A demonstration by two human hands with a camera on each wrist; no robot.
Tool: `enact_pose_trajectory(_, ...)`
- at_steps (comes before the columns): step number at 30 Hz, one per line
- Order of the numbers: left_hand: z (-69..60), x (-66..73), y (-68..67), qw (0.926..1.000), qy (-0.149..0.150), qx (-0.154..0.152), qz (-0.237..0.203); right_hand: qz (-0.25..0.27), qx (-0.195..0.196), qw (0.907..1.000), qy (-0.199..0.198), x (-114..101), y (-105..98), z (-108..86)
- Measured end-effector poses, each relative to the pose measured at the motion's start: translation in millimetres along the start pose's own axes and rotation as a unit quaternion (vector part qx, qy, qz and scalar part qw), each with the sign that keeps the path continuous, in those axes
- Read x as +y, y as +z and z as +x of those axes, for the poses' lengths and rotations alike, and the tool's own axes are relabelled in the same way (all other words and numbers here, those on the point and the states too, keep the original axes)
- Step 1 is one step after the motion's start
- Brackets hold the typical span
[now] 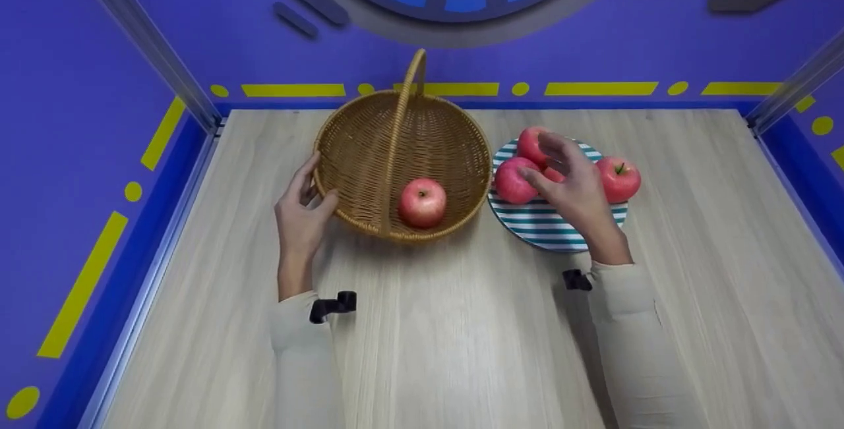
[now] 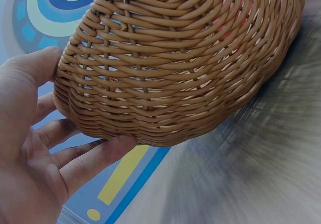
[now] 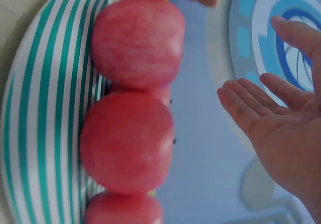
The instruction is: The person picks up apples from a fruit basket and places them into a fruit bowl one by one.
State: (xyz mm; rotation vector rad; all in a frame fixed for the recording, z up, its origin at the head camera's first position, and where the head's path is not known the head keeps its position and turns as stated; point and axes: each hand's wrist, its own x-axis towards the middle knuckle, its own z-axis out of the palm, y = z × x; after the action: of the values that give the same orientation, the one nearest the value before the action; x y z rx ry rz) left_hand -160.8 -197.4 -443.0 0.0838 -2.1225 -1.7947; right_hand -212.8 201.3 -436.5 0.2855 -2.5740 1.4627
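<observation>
A woven wicker basket (image 1: 435, 126) with an arched handle stands left of centre, one red apple (image 1: 422, 203) lying inside near its front. At its left side my left hand (image 1: 300, 215) holds the rim; in the left wrist view the thumb and fingers lie against the weave (image 2: 145, 78). Over a plate with green and white stripes (image 1: 544, 234) hovers my right hand (image 1: 580, 195), fingers spread and holding nothing. Several red apples (image 1: 516, 180) sit on that plate, partly hidden by the hand. The right wrist view shows a gap between the hand (image 3: 286, 118) and the apples (image 3: 128, 143).
Everything stands on a pale wooden tabletop (image 1: 448, 323). Blue panels (image 1: 231, 33) with yellow marks rise behind and on both sides. The basket and plate stand close side by side. Black wrist mounts (image 1: 333, 306) sit on both sleeves.
</observation>
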Motion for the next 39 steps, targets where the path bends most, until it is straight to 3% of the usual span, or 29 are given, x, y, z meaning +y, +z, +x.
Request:
enact_pose_trajectory(9, 0.1, -1.1, 0.5, 1.0000, 0.008, 0.001, 0.002, -0.040, -0.069, 0.9939, -0.075, -18.6, 15.9, 2.9)
enact_pose_trajectory(16, -1.2, -1.9, 0.4, 0.9999, 0.015, 0.003, 0.003, -0.064, -0.111, 0.9834, -0.128, -33.2, 29.8, 7.3)
enact_pose_trajectory(20, -1.6, -2.3, 0.6, 0.9999, 0.015, 0.003, 0.002, -0.088, -0.142, 0.9766, -0.136, -40.2, 38.2, 8.6)
enact_pose_trajectory(27, -1.5, -2.1, 0.1, 0.9999, 0.013, 0.001, -0.002, -0.078, -0.195, 0.9703, -0.120, -44.6, 55.2, 7.9)
enact_pose_trajectory(39, -0.9, -1.3, 0.1, 0.9999, 0.013, -0.002, -0.003, -0.100, -0.238, 0.9572, -0.132, -47.0, 80.5, 12.1)
